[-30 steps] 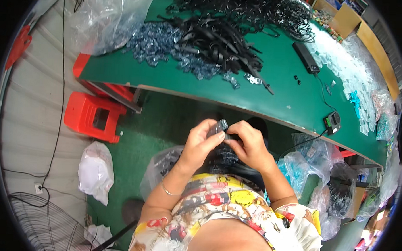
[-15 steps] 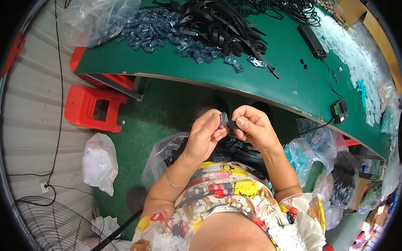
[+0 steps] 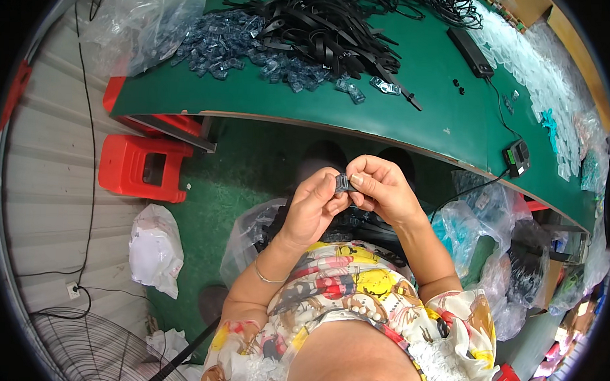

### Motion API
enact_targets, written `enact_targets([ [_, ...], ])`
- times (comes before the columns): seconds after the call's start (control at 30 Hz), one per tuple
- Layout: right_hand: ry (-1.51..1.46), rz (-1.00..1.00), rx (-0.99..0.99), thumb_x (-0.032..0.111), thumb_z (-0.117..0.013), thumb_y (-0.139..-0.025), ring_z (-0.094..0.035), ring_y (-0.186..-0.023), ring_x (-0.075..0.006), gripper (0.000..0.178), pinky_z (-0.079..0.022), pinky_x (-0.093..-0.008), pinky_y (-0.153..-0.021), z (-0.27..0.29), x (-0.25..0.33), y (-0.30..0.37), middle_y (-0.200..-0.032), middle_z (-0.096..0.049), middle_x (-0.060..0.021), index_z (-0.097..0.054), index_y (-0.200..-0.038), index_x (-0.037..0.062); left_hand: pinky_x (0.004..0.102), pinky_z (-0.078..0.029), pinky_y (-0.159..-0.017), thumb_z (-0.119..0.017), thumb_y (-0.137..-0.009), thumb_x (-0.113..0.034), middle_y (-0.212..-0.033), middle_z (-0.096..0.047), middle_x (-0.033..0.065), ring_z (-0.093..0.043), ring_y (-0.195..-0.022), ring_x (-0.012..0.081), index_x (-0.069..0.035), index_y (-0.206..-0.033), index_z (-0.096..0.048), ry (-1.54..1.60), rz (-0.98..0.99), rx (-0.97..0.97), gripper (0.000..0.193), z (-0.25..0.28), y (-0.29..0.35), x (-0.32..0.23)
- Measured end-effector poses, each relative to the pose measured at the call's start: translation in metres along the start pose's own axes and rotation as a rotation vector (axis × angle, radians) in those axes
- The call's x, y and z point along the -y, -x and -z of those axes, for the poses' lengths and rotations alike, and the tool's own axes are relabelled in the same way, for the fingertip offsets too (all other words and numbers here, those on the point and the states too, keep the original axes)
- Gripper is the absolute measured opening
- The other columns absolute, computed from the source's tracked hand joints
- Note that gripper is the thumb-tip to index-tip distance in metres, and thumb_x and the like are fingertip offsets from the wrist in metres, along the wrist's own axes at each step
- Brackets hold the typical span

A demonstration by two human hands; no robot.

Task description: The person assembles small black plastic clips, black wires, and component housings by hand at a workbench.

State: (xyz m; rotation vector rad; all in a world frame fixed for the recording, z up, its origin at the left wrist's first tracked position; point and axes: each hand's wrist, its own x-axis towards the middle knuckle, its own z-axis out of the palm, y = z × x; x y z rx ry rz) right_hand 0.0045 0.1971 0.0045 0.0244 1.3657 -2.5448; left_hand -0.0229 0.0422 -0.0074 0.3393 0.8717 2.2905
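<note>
Above my lap, my left hand (image 3: pixel 313 205) pinches a small translucent grey-blue plastic buckle (image 3: pixel 342 184) between thumb and fingers. My right hand (image 3: pixel 387 193) is closed at the buckle's right side, thumb and forefinger pressed together on a dark piece that looks like a black strap's end, mostly hidden by the fingers. Both hands meet at the buckle, fingertips almost touching. On the green table beyond lie a heap of similar buckles (image 3: pixel 216 43) and a tangled pile of black straps (image 3: pixel 330 33). Black straps also lie in a clear bag (image 3: pixel 244 239) at my lap.
The table's front edge (image 3: pixel 307 125) runs beyond my hands. A black power adapter (image 3: pixel 470 52) and a corded device (image 3: pixel 516 157) lie to the right, near many clear plastic pieces (image 3: pixel 530 81). At left stand a red stool (image 3: pixel 128 167), a white bag (image 3: pixel 156 249) and a wire fan guard (image 3: pixel 91 347).
My right hand has moved slightly left and up, bringing the dark piece against the buckle. The buckle has turned a little in my left fingers, and the gap between the hands has closed.
</note>
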Motion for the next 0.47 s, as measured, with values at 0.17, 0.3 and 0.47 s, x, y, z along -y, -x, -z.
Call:
enact_targets([
  [0.17, -0.05, 0.035, 0.024, 0.014, -0.054, -0.087, -0.037, -0.047, -0.0034, 0.013, -0.028, -0.0161, -0.042, -0.002, 0.001, -0.002, -0.062, -0.054, -0.002, -0.053, -0.087, 0.0015, 0.0192, -0.032, -0.055, -0.041, -0.094, -0.03, -0.066, -0.048, 0.0051, -0.036, -0.057, 0.0066, -0.003, -0.085, -0.046, 0.031, 0.011, -0.001, 0.029, 0.005, -0.001, 0.004],
  [0.3, -0.064, -0.002, 0.01, 0.015, -0.054, -0.087, -0.038, -0.047, -0.0035, 0.013, -0.028, -0.0159, -0.042, 0.001, -0.003, -0.001, -0.063, -0.054, -0.0021, -0.053, -0.087, 0.0016, 0.0196, -0.033, -0.055, -0.041, -0.094, -0.031, -0.073, -0.054, 0.0095, -0.037, -0.057, 0.0069, -0.003, -0.086, -0.047, 0.148, -0.016, 0.116, 0.03, 0.019, -0.002, 0.008],
  [0.47, -0.089, -0.002, 0.027, 0.015, -0.055, -0.087, -0.038, -0.047, -0.0037, 0.013, -0.029, -0.0156, -0.042, 0.001, -0.004, -0.001, -0.063, -0.054, -0.0022, -0.053, -0.087, 0.0019, 0.0228, -0.035, -0.056, -0.041, -0.093, -0.031, -0.078, -0.057, 0.0125, -0.038, -0.057, 0.0091, -0.005, -0.087, -0.047, 0.064, 0.026, 0.078, 0.028, 0.015, -0.001, 0.006],
])
